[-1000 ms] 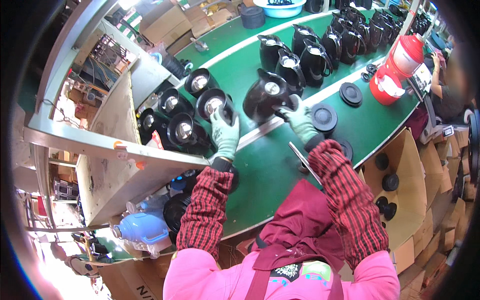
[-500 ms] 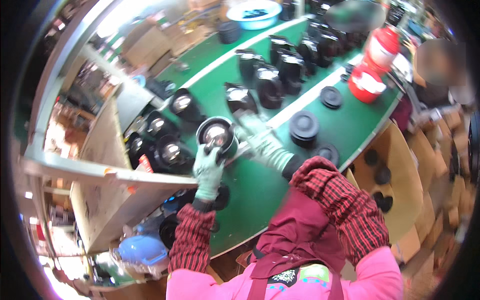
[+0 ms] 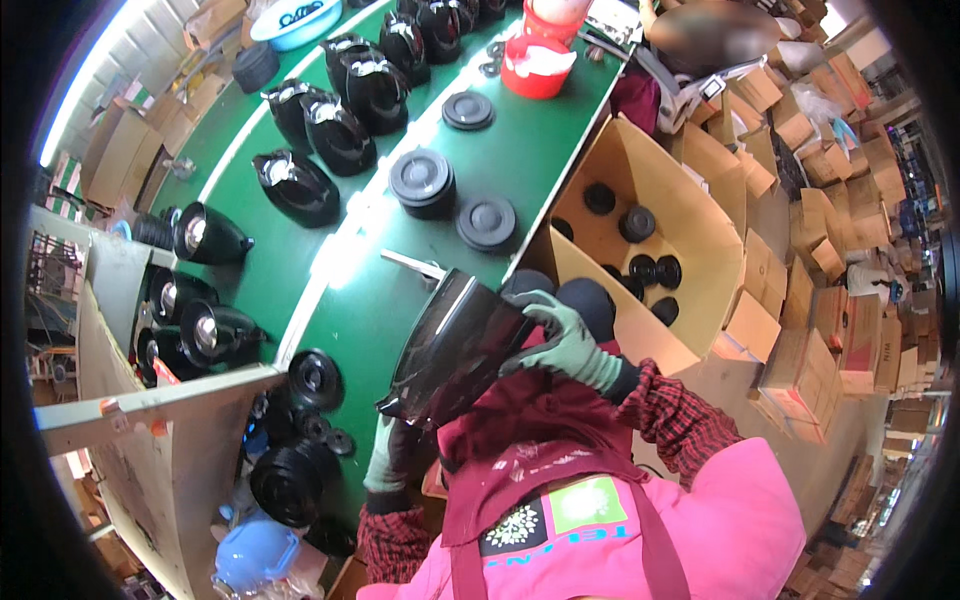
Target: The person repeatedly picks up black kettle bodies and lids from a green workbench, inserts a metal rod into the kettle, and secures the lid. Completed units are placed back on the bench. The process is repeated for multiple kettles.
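Both gloved hands hold a glossy black bell-shaped housing (image 3: pixel 455 348), tilted over my lap at the bench's near edge. My left hand (image 3: pixel 385 455) grips its lower left rim, its fingers partly hidden beneath the housing. Around the right end curls my right hand (image 3: pixel 568 345), thumb and fingers pressed against the shell. Just past the housing lies a thin pale metal strip (image 3: pixel 412 264). Round black discs (image 3: pixel 420 178) sit stacked on the green bench beyond, with a single flat disc (image 3: pixel 486 221) beside them.
Several similar housings (image 3: pixel 338 134) stand along the green bench (image 3: pixel 285 240), and others (image 3: pixel 208 235) lie at left near a metal frame (image 3: pixel 160 400). A red tub (image 3: pixel 537 66) is at the back. To the right, an open carton (image 3: pixel 690 225) contains black round parts.
Both hands have come back toward my body, bringing a black housing from the bench over my lap. My right hand, earlier stretched across the bench, now clasps it. The view has swung right.
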Action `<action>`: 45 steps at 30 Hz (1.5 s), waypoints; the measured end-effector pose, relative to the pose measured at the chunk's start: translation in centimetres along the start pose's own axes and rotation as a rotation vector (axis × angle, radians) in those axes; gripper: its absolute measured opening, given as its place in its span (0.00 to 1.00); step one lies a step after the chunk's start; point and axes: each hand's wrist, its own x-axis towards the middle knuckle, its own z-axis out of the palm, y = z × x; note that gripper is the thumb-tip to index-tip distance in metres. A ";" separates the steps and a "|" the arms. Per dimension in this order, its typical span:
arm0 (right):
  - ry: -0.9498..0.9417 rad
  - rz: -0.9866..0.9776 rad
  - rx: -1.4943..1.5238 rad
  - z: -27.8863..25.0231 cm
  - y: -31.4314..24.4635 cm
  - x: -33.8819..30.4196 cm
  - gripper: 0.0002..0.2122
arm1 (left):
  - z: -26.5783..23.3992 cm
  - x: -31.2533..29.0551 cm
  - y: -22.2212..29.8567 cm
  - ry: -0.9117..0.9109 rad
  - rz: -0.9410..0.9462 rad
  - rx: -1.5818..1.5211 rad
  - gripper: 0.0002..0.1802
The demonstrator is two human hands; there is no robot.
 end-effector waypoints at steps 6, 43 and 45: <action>-0.230 0.281 0.638 -2.6 -2.1 -2.1 0.16 | 0.2 -2.5 -3.6 -0.180 -0.038 0.085 0.26; -0.194 -0.146 0.351 0.2 -4.5 -0.8 0.50 | -0.3 3.1 0.6 0.054 -0.169 0.117 0.30; -0.141 -0.101 0.482 0.9 -5.4 -1.6 0.48 | -0.5 3.4 0.8 0.052 -0.173 0.112 0.31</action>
